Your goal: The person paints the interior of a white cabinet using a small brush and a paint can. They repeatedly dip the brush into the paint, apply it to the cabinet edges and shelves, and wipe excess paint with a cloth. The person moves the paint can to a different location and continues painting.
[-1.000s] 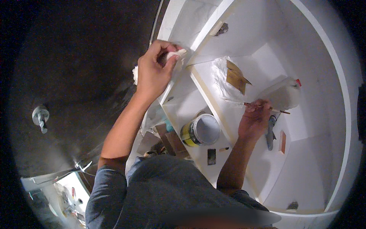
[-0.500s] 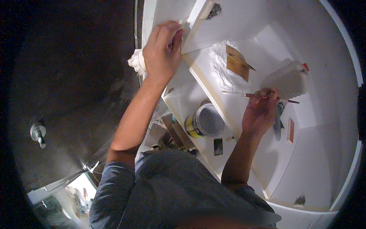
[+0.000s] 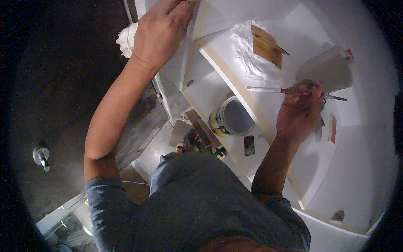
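Observation:
My right hand (image 3: 300, 109) is closed around a thin paintbrush (image 3: 268, 89) lying crosswise in its fingers, the dark end sticking out on the right. Just beyond that hand a translucent plastic bottle (image 3: 327, 69) with a red cap lies tilted inside the white cabinet. My left hand (image 3: 161, 33) is at the top edge of the view, by an upright white panel, its fingers curled. Its fingertips are partly cut off, so what they pinch is hidden. A bunched white cloth (image 3: 127, 40) is beside its wrist.
White partition boards (image 3: 228, 77) divide the cabinet. Brown sandpaper (image 3: 265, 50) lies on a crumpled white sheet (image 3: 241, 50). A round bucket (image 3: 239, 117), a dark rectangular block (image 3: 249, 145) and a reddish strip (image 3: 332, 129) are nearby. A metal fitting (image 3: 41, 156) juts from the dark surface at left.
The whole view has shifted. My left hand has gone farther up, toward the top edge. My right hand still grips the paintbrush, which has tilted slightly.

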### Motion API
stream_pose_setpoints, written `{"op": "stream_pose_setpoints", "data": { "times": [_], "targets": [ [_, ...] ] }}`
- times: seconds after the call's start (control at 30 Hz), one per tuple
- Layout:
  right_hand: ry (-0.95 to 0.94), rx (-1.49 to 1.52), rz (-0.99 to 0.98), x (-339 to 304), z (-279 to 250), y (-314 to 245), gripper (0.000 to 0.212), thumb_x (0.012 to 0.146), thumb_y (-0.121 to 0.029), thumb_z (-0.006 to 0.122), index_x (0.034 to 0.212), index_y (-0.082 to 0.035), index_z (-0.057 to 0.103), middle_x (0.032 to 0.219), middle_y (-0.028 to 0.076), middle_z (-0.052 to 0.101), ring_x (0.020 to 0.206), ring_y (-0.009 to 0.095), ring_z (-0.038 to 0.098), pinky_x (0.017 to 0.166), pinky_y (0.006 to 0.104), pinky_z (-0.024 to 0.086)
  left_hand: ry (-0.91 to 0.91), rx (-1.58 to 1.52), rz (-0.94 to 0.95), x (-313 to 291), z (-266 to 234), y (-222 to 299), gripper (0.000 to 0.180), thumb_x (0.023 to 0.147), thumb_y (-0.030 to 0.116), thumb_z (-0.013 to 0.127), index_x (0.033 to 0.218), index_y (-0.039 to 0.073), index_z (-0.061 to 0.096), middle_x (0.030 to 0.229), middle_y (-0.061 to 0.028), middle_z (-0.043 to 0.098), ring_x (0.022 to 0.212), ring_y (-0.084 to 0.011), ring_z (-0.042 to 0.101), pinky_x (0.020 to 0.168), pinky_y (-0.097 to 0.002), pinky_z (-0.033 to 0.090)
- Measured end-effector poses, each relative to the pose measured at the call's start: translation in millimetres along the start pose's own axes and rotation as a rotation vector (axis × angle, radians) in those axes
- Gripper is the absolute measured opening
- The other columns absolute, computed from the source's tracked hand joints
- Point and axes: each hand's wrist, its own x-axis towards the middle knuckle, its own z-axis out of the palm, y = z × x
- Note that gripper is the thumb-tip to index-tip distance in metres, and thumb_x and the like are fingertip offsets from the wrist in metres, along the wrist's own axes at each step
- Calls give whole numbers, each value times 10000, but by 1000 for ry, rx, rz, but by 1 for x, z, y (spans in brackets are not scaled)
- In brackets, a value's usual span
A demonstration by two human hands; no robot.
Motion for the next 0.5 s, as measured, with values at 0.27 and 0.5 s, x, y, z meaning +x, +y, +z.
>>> {"op": "stream_pose_setpoints", "data": {
  "times": [0.27, 0.5],
  "targets": [
    [-71, 114, 26, 1, 1, -3, 234, 1063, -238, 488, 1193, -55, 554, 970, 69, 560, 796, 160, 530, 758, 304, 474, -6, 100, 20, 4, 14, -6, 153, 863, 28, 693, 984, 1, 602, 928, -202, 660, 866, -411, 656, 721, -464, 538],
    [-91, 21, -31, 2, 3, -5, 231, 1067, -225, 483, 1200, -50, 557, 974, 71, 564, 788, 160, 520, 723, 294, 446, 34, 70, -135, 15, 13, 13, 236, 867, 69, 729, 843, 18, 500, 737, -200, 606, 736, -428, 636, 631, -458, 503]
  ]
}}
